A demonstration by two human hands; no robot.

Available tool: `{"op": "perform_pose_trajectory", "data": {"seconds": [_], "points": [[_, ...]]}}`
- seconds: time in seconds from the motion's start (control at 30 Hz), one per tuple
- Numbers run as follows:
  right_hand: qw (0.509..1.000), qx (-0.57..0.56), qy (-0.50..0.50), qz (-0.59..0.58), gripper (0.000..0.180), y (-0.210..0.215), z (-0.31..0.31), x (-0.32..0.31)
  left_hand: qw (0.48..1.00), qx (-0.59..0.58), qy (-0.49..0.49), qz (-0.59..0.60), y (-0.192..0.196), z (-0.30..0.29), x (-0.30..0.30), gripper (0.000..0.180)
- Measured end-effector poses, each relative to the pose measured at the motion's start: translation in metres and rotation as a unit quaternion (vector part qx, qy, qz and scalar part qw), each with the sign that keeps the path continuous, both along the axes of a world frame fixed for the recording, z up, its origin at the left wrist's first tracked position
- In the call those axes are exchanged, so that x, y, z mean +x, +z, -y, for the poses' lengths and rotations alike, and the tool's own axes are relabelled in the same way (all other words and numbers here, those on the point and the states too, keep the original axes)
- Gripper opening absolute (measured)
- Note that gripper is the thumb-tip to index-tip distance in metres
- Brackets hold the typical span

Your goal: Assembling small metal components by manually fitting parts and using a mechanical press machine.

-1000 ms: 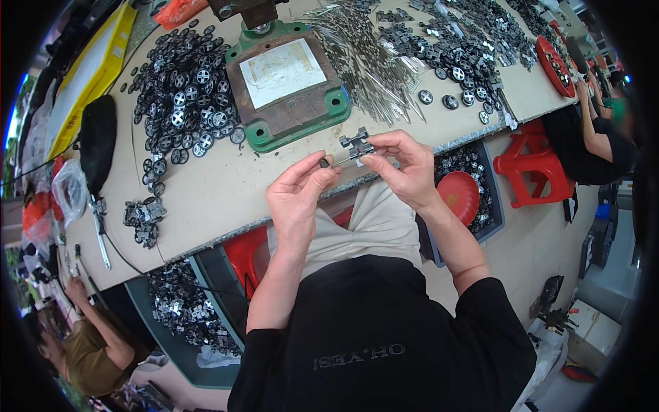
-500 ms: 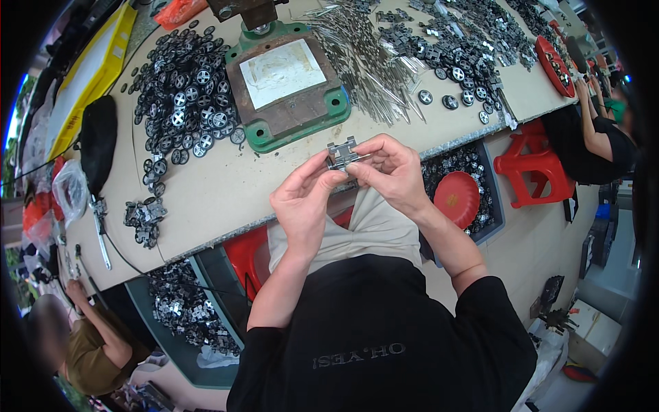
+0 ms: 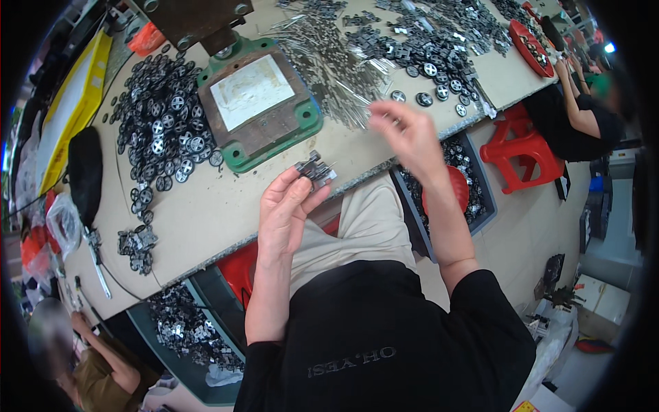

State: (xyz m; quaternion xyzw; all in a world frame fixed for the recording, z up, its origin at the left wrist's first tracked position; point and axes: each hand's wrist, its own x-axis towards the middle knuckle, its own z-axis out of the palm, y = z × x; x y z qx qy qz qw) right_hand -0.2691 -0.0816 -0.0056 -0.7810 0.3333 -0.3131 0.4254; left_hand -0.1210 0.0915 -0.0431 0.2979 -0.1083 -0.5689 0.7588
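Note:
My left hand (image 3: 283,211) pinches a small grey-and-black chassis-like part (image 3: 316,169) between thumb and fingers, just over the table's front edge. A thin metal pin sticks out of the part's right side. My right hand (image 3: 414,141) is raised to the right of it, apart from the part. Motion smears its fingers, so whether they hold anything is hidden. Beyond that hand lie a heap of thin metal rods (image 3: 319,72) and some loose black wheels (image 3: 424,99) with silver spokes. Left of the rods stands a green-based press (image 3: 309,122) with a white sheet on its plate.
A heap of black wheels (image 3: 161,113) lies left of the press, with a small cluster of joined parts (image 3: 137,244) nearer me. More dark parts (image 3: 439,41) cover the back right. Bins of parts (image 3: 182,323) and a red stool (image 3: 525,154) stand below. Co-workers sit at both sides.
My right hand has let go of the part and moved up and right. My left hand has shifted slightly left and down, still holding the part, now tilted.

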Motion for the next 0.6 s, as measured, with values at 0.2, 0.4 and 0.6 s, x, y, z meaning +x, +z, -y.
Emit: {"op": "perform_pose_trajectory", "data": {"seconds": [0.2, 0.4, 0.6], "points": [[0.946, -0.248, -0.055, -0.202, 0.023, -0.014, 0.061, -0.019, 1.0, 0.007, -0.014, 0.01, 0.004, 0.004, 0.0, 0.024], [0.961, -0.197, -0.034, -0.189, 0.025, -0.008, 0.052, -0.014, 1.0, -0.002, -0.015, 0.005, 0.003, 0.004, -0.003, 0.023], [0.943, 0.232, 0.203, 0.122, 0.031, 0.007, -0.009, -0.003, 1.0, 0.009, -0.02, 0.01, 0.001, 0.003, -0.005, 0.025]]}}
